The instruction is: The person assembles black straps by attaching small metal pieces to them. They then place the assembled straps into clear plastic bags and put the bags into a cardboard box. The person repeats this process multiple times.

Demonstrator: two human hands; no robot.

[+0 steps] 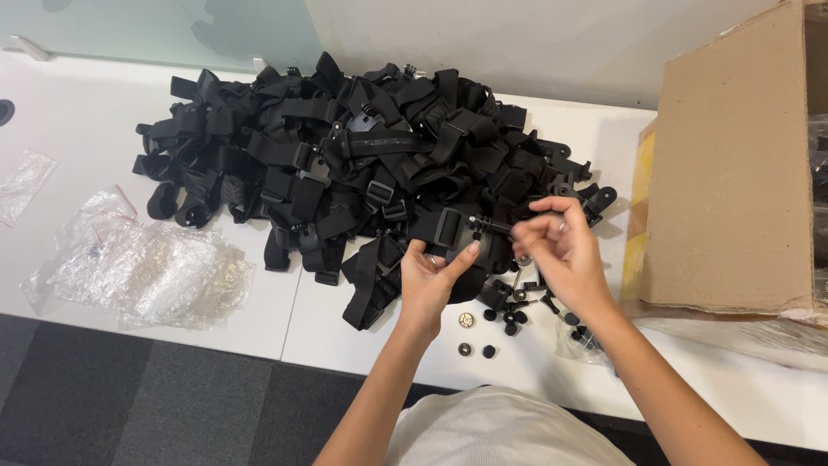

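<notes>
Head view, looking down at a white table [129,121]. A large heap of black straps [345,147] with buckles covered the middle of it, reaching back toward the wall.

Left hand [429,280] gripped a black mount piece [461,246] at the near edge of the heap, thumb pressed up against it. Right hand [552,246] was pinched on a black thumbscrew [492,225] — the screw sat horizontal, its inner end meeting the mount between the two hands.

Just below the hands, loose small parts [509,315] lay on the table: black knobs, screws and a couple of round metal nuts, close together.

To the left, well apart from the heap, lay crumpled clear plastic bags [147,267]. At the right edge stood an open cardboard box [733,173], its flap facing the hands — contents too dark to tell.
</notes>
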